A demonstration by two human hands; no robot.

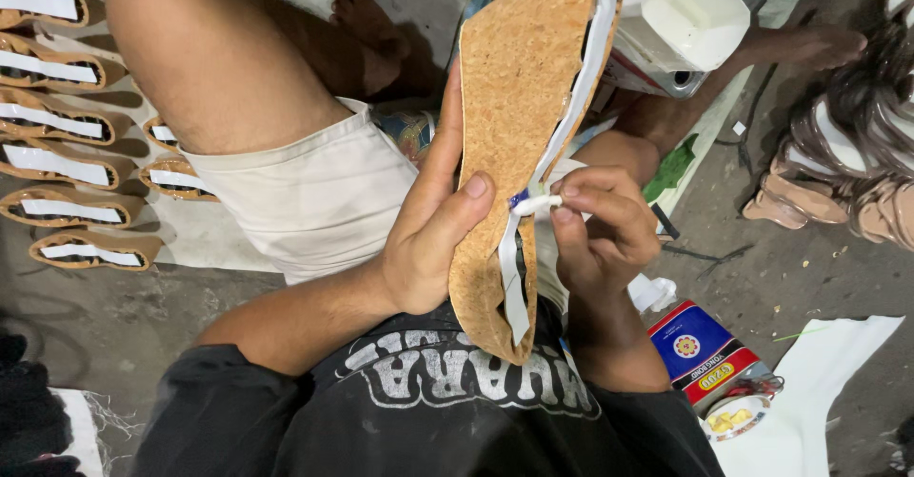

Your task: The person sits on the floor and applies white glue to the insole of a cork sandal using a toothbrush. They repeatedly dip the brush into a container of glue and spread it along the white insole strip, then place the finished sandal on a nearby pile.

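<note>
My left hand [433, 234] grips a cork shoe sole [514, 87] held upright on its edge, thumb pressed on its face. A white strip [581, 87] runs along the sole's right edge. My right hand [600, 225] pinches a small white-tipped tool with a blue handle [533, 203] against that strip near the sole's middle. Both hands are above my lap, over a dark shirt and pale shorts.
Several finished cork soles with white strips [67, 125] lie in a row on the floor at the left. A white plastic container [690, 10] stands at the top right. A blue and red tin [705, 353] sits at the lower right, beside white sheet pieces [828, 382]. Stacked brown straps [857, 153] lie at the right.
</note>
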